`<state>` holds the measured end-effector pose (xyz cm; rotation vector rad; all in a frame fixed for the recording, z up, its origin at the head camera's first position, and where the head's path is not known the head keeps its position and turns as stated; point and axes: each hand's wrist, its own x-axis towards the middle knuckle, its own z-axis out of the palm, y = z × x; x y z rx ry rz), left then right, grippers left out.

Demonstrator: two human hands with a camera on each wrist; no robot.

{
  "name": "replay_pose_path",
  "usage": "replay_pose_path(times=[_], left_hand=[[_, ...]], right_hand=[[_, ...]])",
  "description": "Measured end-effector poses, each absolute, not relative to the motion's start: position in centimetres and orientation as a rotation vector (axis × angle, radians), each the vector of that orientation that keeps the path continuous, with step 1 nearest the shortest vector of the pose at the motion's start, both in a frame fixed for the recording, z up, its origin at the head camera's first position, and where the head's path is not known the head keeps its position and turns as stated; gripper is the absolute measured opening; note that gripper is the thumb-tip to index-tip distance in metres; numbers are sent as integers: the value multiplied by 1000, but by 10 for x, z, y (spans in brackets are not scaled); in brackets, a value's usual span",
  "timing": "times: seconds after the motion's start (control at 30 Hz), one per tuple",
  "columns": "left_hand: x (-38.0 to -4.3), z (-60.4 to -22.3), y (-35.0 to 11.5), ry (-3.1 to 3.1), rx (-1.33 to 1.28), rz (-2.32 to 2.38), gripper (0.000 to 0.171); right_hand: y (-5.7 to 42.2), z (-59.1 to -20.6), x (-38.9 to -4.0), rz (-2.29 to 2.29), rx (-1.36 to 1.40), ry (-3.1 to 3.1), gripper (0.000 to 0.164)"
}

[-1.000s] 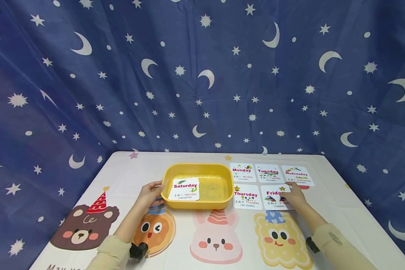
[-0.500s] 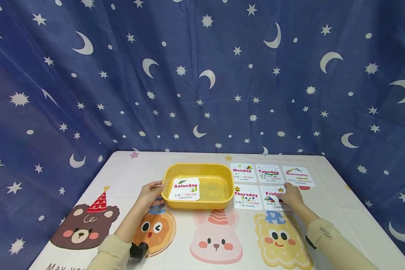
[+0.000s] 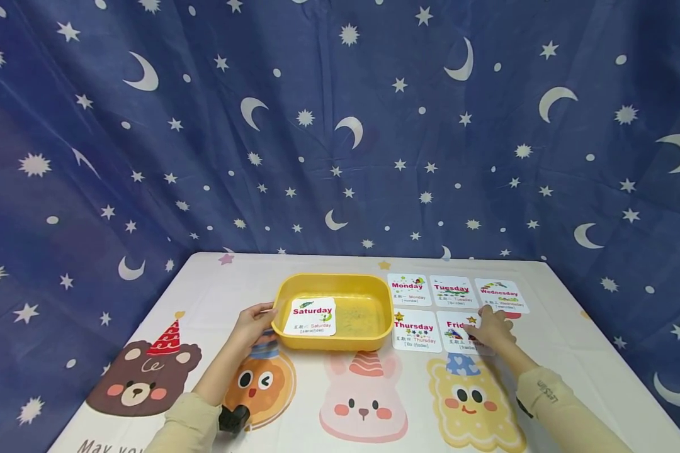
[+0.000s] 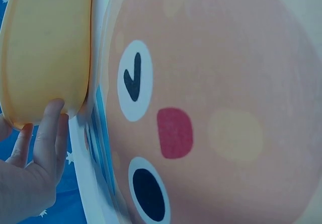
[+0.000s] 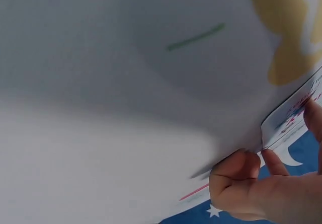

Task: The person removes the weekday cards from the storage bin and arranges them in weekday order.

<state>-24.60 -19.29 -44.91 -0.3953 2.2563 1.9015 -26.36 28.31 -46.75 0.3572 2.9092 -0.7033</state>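
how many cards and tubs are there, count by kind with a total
Day cards: 6 (Monday, Tuesday, Wednesday, Thursday, Friday, Saturday)
Yellow tub: 1
Total: 7

Both forearms (image 3: pixel 215 379) stretched forward, left fingers (image 4: pixel 47 133) extended, right fingers (image 5: pixel 231 168) partly curled

I see the Saturday card (image 3: pixel 310 316) in the tray (image 3: pixel 362 318), toward nine o'clock. Five cards (image 3: pixel 452 293) lie at the tray's three o'clock.
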Motion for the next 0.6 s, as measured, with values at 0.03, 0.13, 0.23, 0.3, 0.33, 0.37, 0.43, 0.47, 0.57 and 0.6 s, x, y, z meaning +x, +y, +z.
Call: replay_pose_path(times=[0.03,0.13,0.23,0.3,0.33,0.37,0.43,0.47,0.57,0.6], left_hand=[[-246,-449,-193,2258,-390,1901,43],[-248,-449,-192,2262,-379,1897,42],[-247,-448,-191,2262,-381,1893,42],[-246,-448,-191,2265,-386,1893,42],[-245,-448,-191,2267,-386,1892,42],[-244,-448,-191,2270,-388,1891,42],[-244,-448,-192,2271,-389,1892,43],[-243,-448,-193,2272,-391,1892,43],[-244,-450,-194,2274,-397,1889,43],[-244,-450,-194,2273,-395,1889,43]], right_hand=[[285,-468,-263,-706,346,2912,54],[291,-470,-263,-728,273,2915,56],[299,-467,-263,-791,179,2869,60],[304,-463,-263,-876,137,2804,62],[306,-461,-263,-914,129,2768,63],[307,-461,-263,-949,123,2737,64],[308,-460,-264,-1010,142,2680,66],[308,-460,-264,-1022,151,2664,67],[308,-458,-264,-1077,183,2615,68],[308,-456,-264,-1110,199,2591,68]])
